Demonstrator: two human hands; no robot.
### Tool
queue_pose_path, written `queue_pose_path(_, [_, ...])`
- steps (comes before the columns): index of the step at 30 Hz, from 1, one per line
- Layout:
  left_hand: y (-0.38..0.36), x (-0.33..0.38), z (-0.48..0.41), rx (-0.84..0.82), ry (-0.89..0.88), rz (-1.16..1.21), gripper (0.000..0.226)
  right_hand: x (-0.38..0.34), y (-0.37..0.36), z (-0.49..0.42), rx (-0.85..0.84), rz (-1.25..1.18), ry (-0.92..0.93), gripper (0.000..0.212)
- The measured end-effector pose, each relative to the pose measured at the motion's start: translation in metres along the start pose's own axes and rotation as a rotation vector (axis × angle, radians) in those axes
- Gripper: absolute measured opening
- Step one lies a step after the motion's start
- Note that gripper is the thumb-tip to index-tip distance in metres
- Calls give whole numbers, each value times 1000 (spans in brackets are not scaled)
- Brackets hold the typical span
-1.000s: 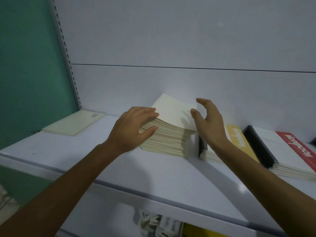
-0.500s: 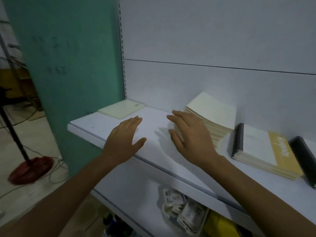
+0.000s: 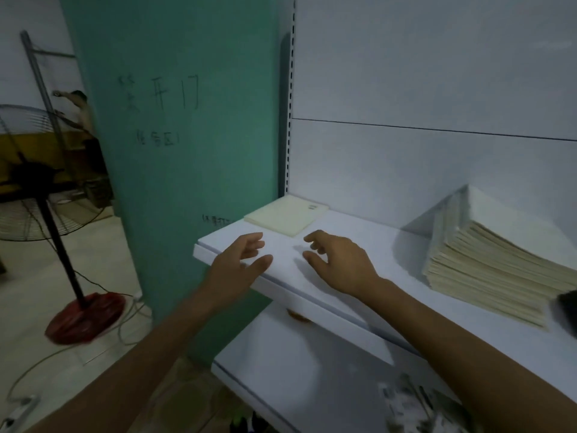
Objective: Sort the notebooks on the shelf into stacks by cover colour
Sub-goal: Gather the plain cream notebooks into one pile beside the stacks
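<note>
I'm hovering my left hand (image 3: pixel 240 264) and right hand (image 3: pixel 340 264), loosely spread and empty, near the thin cream notebook (image 3: pixel 287 215) on the white shelf (image 3: pixel 359 226), aiming to lift it flat.

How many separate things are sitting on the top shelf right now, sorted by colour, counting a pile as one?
Cream: 2, the lone notebook and the notebook stack
Dark: 1, the dark item cut off at the right edge, kind unclear
Total: 3
</note>
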State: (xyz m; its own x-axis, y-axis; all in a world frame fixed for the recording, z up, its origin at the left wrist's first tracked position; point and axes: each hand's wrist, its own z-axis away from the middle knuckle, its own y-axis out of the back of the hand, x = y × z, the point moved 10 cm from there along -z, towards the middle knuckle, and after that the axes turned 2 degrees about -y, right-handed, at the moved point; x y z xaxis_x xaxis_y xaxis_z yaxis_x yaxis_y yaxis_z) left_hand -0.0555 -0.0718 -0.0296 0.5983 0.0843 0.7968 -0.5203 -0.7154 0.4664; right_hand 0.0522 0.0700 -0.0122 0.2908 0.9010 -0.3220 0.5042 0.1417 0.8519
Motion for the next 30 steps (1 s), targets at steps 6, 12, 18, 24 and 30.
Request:
queue_pose_path(6, [35, -36, -22, -72, -43, 109, 27, -22, -59, -97, -41, 127, -117, 43])
queue_pose_path(12, [50, -67, -38, -136, -56, 161, 24, 14, -107, -147, -193, 253, -284, 77])
queue_pose_path(18, [53, -77, -51, -142, -128, 175, 22, 7, -119, -124, -343, 329, -306, 100])
queue_pose_path(24, [58, -62, -66, 3, -189, 250, 15, -45, -93, -62, -341, 273, -218, 108])
queue_pose_path(30, [35, -46, -76, -197, -200, 310, 15, -91, -59, -6, 53, 402, 167, 45])
